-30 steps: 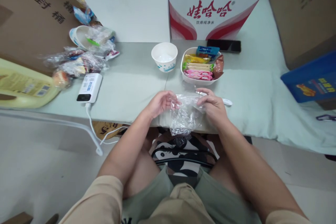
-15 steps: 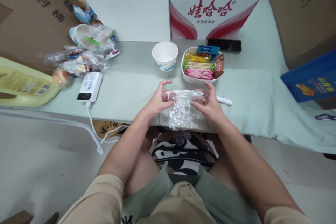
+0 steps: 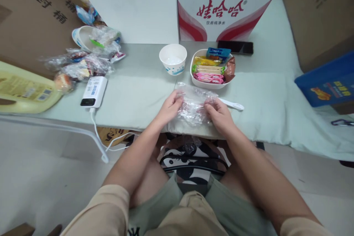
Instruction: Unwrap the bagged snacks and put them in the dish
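A crinkled clear plastic bag (image 3: 194, 108) is stretched between my two hands over the front edge of the cloth-covered table. My left hand (image 3: 172, 107) pinches its left side, thumb on top. On the right side, my right hand (image 3: 218, 114) grips the plastic between thumb and fingers. A white plastic spoon (image 3: 233, 104) lies just beyond my right hand, its near end hidden. Behind the bag stand a paper cup (image 3: 173, 68) with something whitish inside and a white bowl (image 3: 211, 85) of wrapped snacks.
A phone (image 3: 236, 47) lies behind the bowl, before a white and red carton (image 3: 221, 11). To the left are a cabled power bank (image 3: 94, 92), a heap of snack wrappers (image 3: 88, 64) and a yellow jug (image 3: 24, 88). A blue package (image 3: 326, 79) stands at the right.
My fingers have closed from a loose, spread hold to a pinch on the bag. Its top edge has tipped away from me and its lower part has risen.
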Demonstrator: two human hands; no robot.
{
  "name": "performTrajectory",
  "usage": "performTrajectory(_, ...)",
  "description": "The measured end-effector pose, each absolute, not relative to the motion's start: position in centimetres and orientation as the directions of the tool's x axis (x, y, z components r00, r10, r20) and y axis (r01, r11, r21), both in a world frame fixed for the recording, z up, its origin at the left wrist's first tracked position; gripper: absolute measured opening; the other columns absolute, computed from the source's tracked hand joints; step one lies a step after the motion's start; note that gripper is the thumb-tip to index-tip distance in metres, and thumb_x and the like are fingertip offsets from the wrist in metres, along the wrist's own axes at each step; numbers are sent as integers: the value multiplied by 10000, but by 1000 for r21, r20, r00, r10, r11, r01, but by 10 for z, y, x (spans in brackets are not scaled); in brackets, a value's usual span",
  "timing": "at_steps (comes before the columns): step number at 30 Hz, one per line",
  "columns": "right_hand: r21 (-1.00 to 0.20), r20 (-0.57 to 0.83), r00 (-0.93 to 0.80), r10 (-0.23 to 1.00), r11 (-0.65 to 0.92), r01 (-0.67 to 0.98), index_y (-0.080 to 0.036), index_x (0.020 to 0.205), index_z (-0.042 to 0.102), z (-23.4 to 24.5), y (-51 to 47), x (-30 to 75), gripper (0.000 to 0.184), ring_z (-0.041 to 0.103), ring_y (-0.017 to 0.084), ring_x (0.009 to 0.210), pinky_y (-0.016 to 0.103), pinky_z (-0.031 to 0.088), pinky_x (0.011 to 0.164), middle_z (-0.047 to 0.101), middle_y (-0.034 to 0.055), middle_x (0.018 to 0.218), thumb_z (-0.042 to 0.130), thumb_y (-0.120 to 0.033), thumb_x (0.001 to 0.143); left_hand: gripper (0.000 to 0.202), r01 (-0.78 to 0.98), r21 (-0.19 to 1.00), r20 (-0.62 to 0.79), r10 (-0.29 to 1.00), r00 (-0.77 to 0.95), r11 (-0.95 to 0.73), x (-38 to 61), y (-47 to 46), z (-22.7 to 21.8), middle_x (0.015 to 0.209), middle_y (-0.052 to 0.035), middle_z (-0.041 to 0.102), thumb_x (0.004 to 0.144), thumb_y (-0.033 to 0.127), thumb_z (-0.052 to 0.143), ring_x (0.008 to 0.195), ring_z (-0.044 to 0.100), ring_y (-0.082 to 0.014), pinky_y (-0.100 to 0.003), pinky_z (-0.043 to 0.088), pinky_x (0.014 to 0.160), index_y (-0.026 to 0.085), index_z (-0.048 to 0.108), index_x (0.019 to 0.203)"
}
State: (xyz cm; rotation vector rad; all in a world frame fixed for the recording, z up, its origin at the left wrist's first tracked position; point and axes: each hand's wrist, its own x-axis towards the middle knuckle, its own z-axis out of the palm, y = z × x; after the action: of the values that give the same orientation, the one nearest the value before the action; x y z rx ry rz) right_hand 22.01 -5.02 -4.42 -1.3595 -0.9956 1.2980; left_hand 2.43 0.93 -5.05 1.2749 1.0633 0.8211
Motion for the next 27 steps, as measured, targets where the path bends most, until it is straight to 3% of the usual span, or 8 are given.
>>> performTrajectory(3, -968, -242, 120, 963, -231, -98, -266, 990, 491, -42, -51, 220, 349, 615, 142, 535, 247, 454, 499, 656, -55, 699, 658, -484, 775, 337, 154, 988, -73, 945, 319, 25, 24, 7, -52, 627, 26, 557, 910, 532, 591, 520, 526, -123, -257, 426, 524, 222, 593, 1041)
performTrajectory(6, -967, -235, 71, 969, -226, -118, -258, 1050, 506, -40, -51, 220, 437, 576, 125, 517, 237, 434, 498, 649, -66, 662, 724, -456, 728, 401, 122, 991, -94, 951, 294, 60, 24, 4, -45, 573, 49, 515, 887, 583, 607, 461, 490, -114, -253, 405, 491, 227, 558, 1065)
performTrajectory(9, -982, -172, 115, 978, -161, -103, -240, 937, 564, -39, -51, 220, 312, 548, 108, 520, 234, 422, 511, 587, -75, 605, 723, -411, 730, 416, 88, 987, -158, 909, 386, 135, 22, 3, -38, 590, 44, 587, 829, 542, 684, 481, 552, -124, -250, 442, 511, 217, 548, 1050)
performTrajectory(12, -978, -196, 131, 972, -185, -96, -253, 931, 583, -38, -51, 222, 247, 511, 120, 463, 240, 380, 459, 512, -88, 527, 659, -439, 787, 357, 75, 982, -187, 876, 444, 172, 21, 2, -34, 570, 44, 608, 797, 472, 710, 481, 587, -133, -249, 464, 507, 198, 572, 982)
performTrajectory(17, -970, -176, 148, 973, -146, -193, -263, 921, 615, -37, -49, 227, 234, 457, 115, 448, 236, 368, 455, 473, -87, 517, 672, -421, 758, 407, -97, 940, -252, 857, 449, 326, 19, 3, -31, 568, 57, 625, 761, 390, 718, 481, 625, -157, -261, 505, 495, 235, 585, 1113)
performTrajectory(21, -956, -111, 106, 988, -77, -282, -226, 715, 632, -36, -47, 234, 147, 468, 124, 501, 266, 369, 482, 562, -14, 599, 621, -369, 684, 305, -199, 891, -237, 792, 562, 408, 13, 9, -28, 665, -26, 672, 690, 431, 707, 548, 645, -179, -310, 543, 550, 160, 629, 807)
performTrajectory(24, -985, -8, 57, 998, 2, -172, -205, 656, 663, -37, -48, 242, 260, 505, 158, 585, 295, 379, 524, 635, 52, 684, 536, -412, 748, 342, -188, 932, -156, 811, 565, 310, 9, 13, -29, 691, -40, 645, 726, 486, 657, 574, 592, -145, -269, 490, 537, 145, 641, 720)
performTrajectory(27, -1000, 11, 51, 999, 11, -11, -205, 682, 633, -38, -49, 244, 228, 479, 139, 585, 280, 370, 538, 595, 23, 678, 616, -404, 791, 232, -20, 985, -137, 835, 533, 174, 9, 13, -33, 689, 19, 605, 712, 327, 741, 575, 536, -88, -204, 423, 540, 168, 624, 835)
